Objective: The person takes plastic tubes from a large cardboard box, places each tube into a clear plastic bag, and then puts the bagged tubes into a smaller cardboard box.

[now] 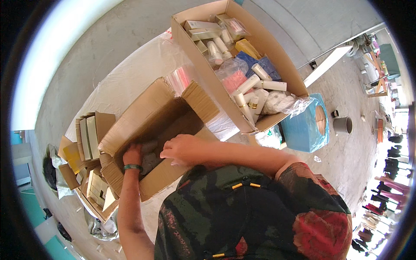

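Observation:
An open brown cardboard box (pixel 130 112) stands tilted in front of me, its flaps spread and its inside in shadow. My left hand (pixel 133 154), with a dark green band at the wrist, reaches down into it, next to some greyish rounded things (pixel 150 158) that I cannot name. Its fingertips are hidden. Over the box's near right side hangs my right hand (pixel 178 149), its fingers curled together; whatever they hold, if anything, does not show. Both hands are close to the grey things.
Beyond on the right, a large carton (pixel 195 56) holds white bottles (pixel 274 85), small boxes and plastic bags. A blue wrapped box (pixel 299 130) and a grey bucket (pixel 343 125) stand right of it. Smaller cartons (pixel 93 138) sit at left on the white-covered table (pixel 130 65).

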{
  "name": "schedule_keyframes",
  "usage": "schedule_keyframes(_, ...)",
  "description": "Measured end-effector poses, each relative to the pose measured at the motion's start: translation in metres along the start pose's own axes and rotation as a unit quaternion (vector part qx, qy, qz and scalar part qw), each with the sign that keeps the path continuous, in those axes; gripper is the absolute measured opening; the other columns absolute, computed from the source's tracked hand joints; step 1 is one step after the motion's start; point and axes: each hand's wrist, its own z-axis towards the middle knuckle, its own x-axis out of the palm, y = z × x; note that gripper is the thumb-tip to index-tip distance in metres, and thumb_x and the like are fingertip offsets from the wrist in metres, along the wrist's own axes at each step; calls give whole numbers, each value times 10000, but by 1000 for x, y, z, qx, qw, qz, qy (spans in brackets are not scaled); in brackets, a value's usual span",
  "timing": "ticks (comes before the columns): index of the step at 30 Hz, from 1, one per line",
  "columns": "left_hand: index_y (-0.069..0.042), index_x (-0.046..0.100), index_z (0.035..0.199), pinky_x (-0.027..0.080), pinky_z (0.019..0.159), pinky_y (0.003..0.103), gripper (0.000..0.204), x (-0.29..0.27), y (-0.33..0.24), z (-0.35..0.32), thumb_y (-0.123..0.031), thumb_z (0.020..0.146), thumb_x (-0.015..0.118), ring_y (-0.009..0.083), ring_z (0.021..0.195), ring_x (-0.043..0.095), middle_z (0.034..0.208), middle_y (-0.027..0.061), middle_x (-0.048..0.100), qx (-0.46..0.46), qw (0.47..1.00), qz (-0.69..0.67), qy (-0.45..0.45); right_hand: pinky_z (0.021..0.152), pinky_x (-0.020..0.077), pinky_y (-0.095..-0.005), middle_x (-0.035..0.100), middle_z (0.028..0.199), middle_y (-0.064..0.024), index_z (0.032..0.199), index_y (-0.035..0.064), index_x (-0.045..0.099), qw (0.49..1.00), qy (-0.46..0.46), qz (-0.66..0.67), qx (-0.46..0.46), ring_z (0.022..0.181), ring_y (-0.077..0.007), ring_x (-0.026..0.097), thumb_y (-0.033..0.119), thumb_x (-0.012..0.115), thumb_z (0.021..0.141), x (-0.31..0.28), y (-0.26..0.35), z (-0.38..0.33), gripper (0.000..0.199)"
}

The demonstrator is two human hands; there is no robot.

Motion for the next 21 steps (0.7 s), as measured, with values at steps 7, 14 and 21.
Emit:
schedule_keyframes(7, -183, 621, 1027, 484, 757, 449, 313, 21, 18, 4, -195, 715, 632, 339, 884, 603, 931, 147, 643, -55, 985, -166, -10, 709, 484, -408, 574, 912, -119, 1022, 118, 571, 984, -121, 121, 54, 841, -328, 583, 203, 615, 805, -68, -16, -43, 237)
schedule_keyframes(14, -195, 569, 1128, 476, 814, 448, 368, -2, 3, 7, -221, 763, 605, 347, 957, 582, 1037, 143, 620, -93, 986, -108, 86, 735, 489, -331, 627, 937, -105, 1031, 75, 601, 942, -223, 185, 166, 845, -230, 614, 134, 617, 822, -114, -54, -80, 218)
schedule_keyframes(21, -242, 564, 1150, 479, 820, 444, 355, -15, -13, -1, -211, 797, 565, 333, 965, 583, 1088, 135, 604, -130, 983, -50, 115, 766, 470, -249, 629, 930, -40, 1050, 5, 590, 881, -320, 150, 314, 858, -115, 578, 78, 564, 858, -152, -160, -122, 207)
